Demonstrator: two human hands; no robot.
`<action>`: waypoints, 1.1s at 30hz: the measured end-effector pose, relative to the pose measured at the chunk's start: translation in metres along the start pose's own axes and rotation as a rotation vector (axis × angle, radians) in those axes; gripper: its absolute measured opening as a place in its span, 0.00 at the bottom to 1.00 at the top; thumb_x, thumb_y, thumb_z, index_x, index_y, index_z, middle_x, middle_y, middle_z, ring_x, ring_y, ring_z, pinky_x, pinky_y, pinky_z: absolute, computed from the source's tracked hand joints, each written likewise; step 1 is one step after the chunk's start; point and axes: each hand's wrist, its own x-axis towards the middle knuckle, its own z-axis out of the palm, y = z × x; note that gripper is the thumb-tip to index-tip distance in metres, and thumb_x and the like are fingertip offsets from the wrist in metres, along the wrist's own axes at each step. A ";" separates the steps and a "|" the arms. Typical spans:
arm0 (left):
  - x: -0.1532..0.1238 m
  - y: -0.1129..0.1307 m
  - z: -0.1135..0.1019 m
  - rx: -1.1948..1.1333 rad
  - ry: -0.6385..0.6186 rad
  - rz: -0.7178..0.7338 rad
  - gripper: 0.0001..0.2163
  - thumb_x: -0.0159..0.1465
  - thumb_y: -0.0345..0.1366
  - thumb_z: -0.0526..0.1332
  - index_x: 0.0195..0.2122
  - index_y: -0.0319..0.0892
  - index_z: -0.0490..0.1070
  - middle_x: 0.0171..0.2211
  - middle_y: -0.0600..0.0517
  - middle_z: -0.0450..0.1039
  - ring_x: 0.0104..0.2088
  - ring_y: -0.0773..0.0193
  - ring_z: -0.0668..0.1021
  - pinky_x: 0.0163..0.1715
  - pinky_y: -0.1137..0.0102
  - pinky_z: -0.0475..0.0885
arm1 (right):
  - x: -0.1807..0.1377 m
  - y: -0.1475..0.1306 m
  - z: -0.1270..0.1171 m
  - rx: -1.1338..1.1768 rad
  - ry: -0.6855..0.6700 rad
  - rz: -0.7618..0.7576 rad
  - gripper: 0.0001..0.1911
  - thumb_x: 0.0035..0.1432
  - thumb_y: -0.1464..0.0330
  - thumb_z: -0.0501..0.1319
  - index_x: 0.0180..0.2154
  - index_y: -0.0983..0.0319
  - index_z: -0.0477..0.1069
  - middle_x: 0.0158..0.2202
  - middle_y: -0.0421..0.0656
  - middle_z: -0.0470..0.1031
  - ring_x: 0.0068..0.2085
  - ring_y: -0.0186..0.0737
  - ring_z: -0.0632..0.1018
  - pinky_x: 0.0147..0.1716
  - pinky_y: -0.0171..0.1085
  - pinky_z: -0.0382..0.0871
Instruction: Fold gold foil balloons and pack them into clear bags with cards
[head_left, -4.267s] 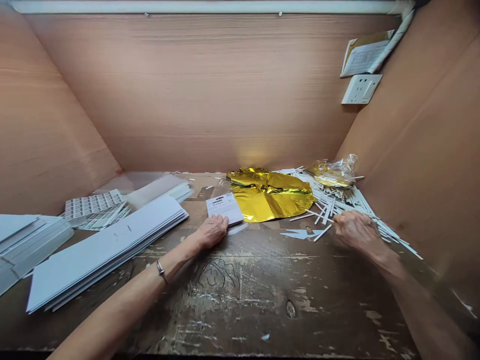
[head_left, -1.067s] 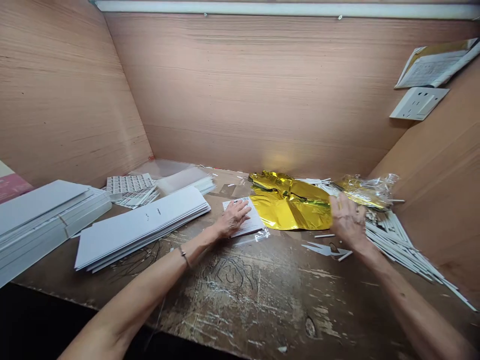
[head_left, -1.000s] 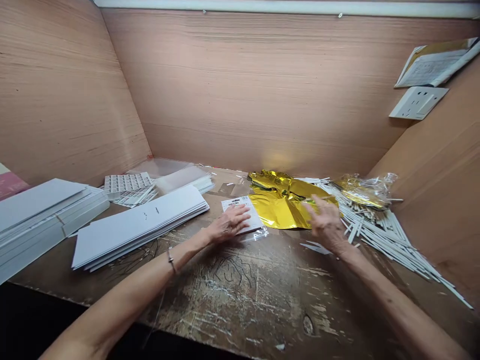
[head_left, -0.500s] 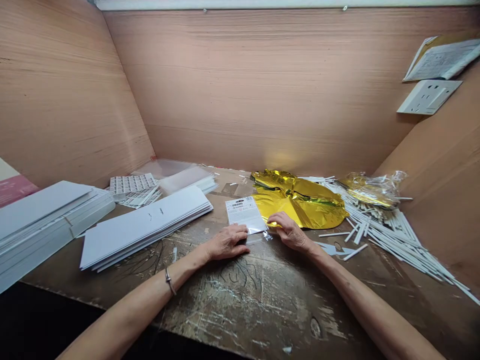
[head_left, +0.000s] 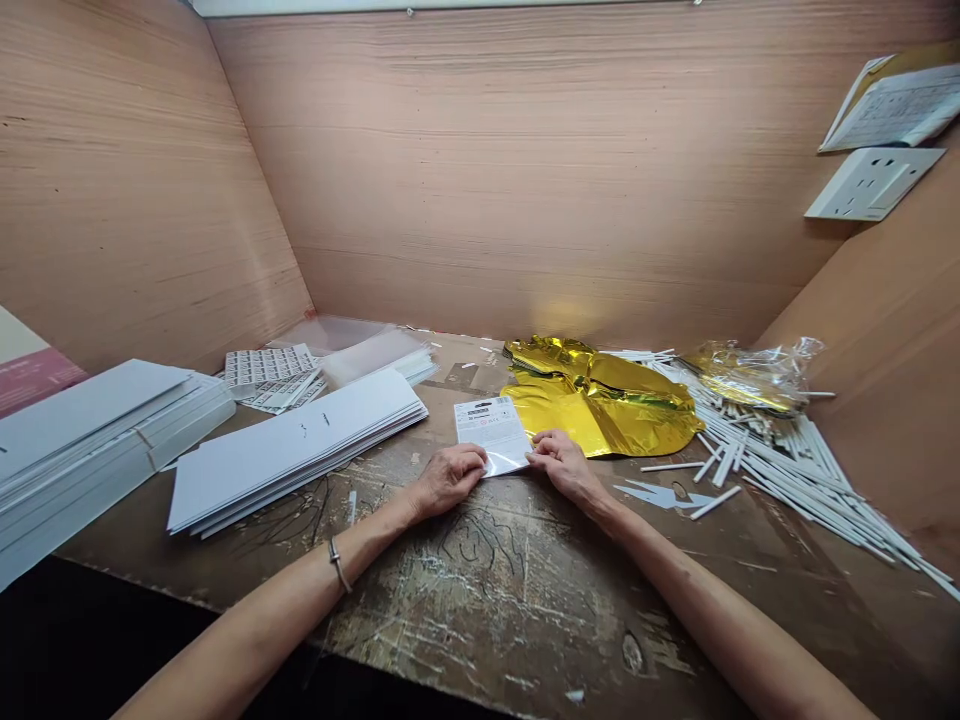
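Observation:
A white printed card packet [head_left: 491, 430] with a hang hole at its top lies in the middle of the table, its lower part shiny like clear film. My left hand [head_left: 448, 478] is closed at the packet's lower left corner, thumb and fingers pinched there. At the lower right corner my right hand [head_left: 566, 465] pinches the edge between thumb and forefinger. Gold foil sheets [head_left: 600, 400], stacked and creased, lie just behind my right hand. The tips of both thumbs are partly hidden by the fingers.
A stack of white cards [head_left: 300, 450] lies left of centre, with a larger banded stack [head_left: 112, 430] farther left. Sticker sheets [head_left: 271, 370] and clear bags [head_left: 375, 355] sit behind. White sticks [head_left: 810, 480] and a clear-wrapped gold bundle [head_left: 750, 375] are at right, under a wall socket [head_left: 874, 185].
My left hand has gone from lying flat by the packet to pinching its lower left corner. My right hand has closed on the lower right corner. The clear flap below the packet no longer shows.

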 end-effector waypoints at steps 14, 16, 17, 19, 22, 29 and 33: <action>0.009 0.012 0.010 -0.022 0.383 -0.449 0.05 0.46 0.28 0.59 0.14 0.39 0.67 0.34 0.51 0.69 0.39 0.62 0.70 0.39 0.67 0.66 | 0.005 -0.019 0.008 0.772 -0.033 0.514 0.21 0.31 0.77 0.62 0.32 0.63 0.58 0.14 0.31 0.65 0.14 0.34 0.70 0.15 0.35 0.69; 0.011 0.010 0.010 -0.138 0.543 -0.501 0.05 0.44 0.29 0.61 0.14 0.38 0.66 0.39 0.50 0.68 0.41 0.60 0.70 0.39 0.65 0.67 | 0.009 -0.024 0.006 0.837 -0.052 0.504 0.20 0.30 0.77 0.63 0.30 0.64 0.60 0.16 0.33 0.67 0.14 0.33 0.70 0.16 0.35 0.70; 0.013 0.007 0.010 -0.255 0.609 -0.548 0.05 0.44 0.30 0.62 0.16 0.38 0.65 0.38 0.50 0.68 0.39 0.61 0.71 0.36 0.66 0.68 | 0.011 -0.027 0.005 0.855 -0.055 0.498 0.19 0.30 0.77 0.64 0.30 0.64 0.60 0.17 0.34 0.68 0.15 0.32 0.71 0.17 0.35 0.70; 0.020 0.001 0.008 -0.549 0.706 -0.625 0.06 0.44 0.31 0.62 0.22 0.38 0.66 0.32 0.51 0.69 0.29 0.64 0.74 0.26 0.69 0.70 | 0.019 -0.033 0.006 0.877 -0.054 0.497 0.18 0.31 0.77 0.64 0.28 0.64 0.61 0.18 0.35 0.69 0.15 0.32 0.71 0.18 0.35 0.71; 0.030 -0.009 0.004 -0.871 0.834 -0.612 0.17 0.48 0.32 0.60 0.40 0.39 0.63 0.31 0.51 0.70 0.25 0.68 0.74 0.20 0.74 0.70 | 0.038 -0.040 0.012 0.875 -0.043 0.517 0.14 0.33 0.77 0.64 0.25 0.64 0.61 0.17 0.35 0.68 0.16 0.33 0.72 0.19 0.36 0.73; 0.023 -0.018 0.007 -0.843 0.908 -0.609 0.24 0.53 0.38 0.57 0.51 0.40 0.54 0.51 0.39 0.58 0.33 0.65 0.75 0.26 0.70 0.73 | 0.110 -0.048 0.062 0.736 0.008 0.537 0.12 0.40 0.79 0.62 0.21 0.64 0.57 0.14 0.36 0.65 0.18 0.32 0.72 0.20 0.33 0.74; 0.015 -0.018 0.010 -0.840 0.818 -0.631 0.17 0.51 0.41 0.59 0.38 0.36 0.63 0.38 0.44 0.68 0.27 0.65 0.75 0.22 0.71 0.72 | 0.149 -0.048 0.094 0.539 -0.021 0.544 0.12 0.40 0.75 0.64 0.21 0.65 0.59 0.12 0.37 0.64 0.15 0.33 0.71 0.15 0.34 0.70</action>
